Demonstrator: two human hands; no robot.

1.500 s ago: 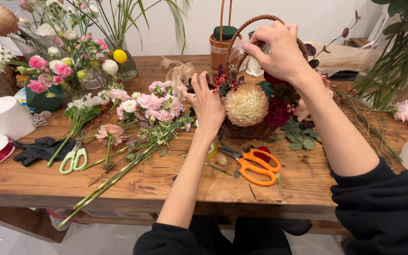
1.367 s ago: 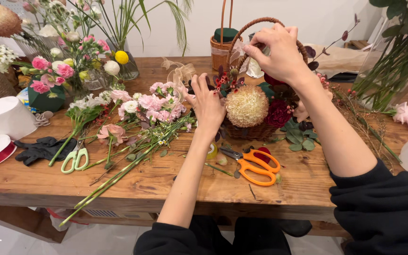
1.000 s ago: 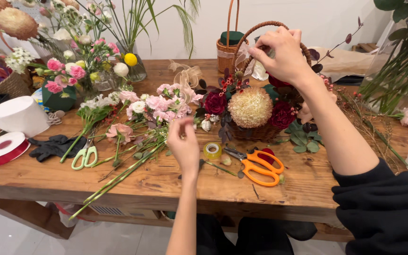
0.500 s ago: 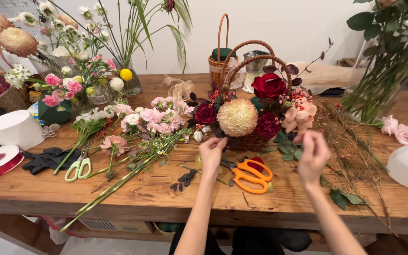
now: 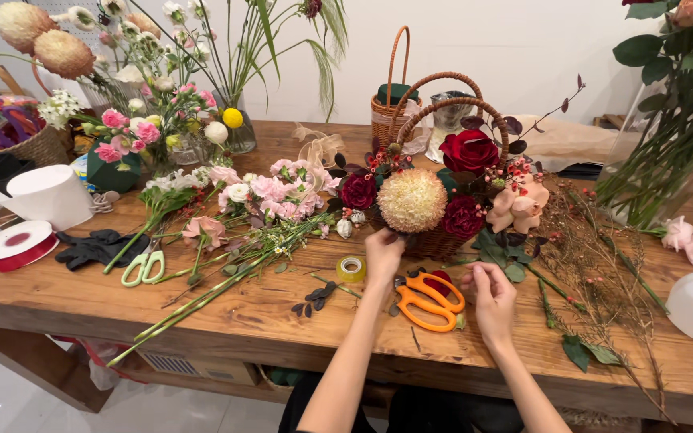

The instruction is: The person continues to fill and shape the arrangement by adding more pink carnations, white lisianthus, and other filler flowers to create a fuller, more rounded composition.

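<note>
Head view, looking down on a wooden surface (image 5: 266, 313). The woven wicker basket with an arched handle (image 5: 443, 240), filled with dark red roses, a cream pompon bloom and peach flowers, stands at 12 o'clock from both hands. The left hand (image 5: 382, 255) reaches up to the basket's front lower edge, fingers touching the weave just beneath the cream bloom; whether it grips anything cannot be told. The right hand (image 5: 491, 295) hovers at 5 o'clock from the basket, fingers loosely curled, thumb and forefinger drawn together, perhaps pinching something too small to make out. Orange-handled scissors (image 5: 429, 301) lie between the two hands. A small yellow roll of tape (image 5: 351, 269) sits at 9 o'clock from the left hand. A red-and-white ribbon spool (image 5: 18, 242) rests near the far left edge.
</note>
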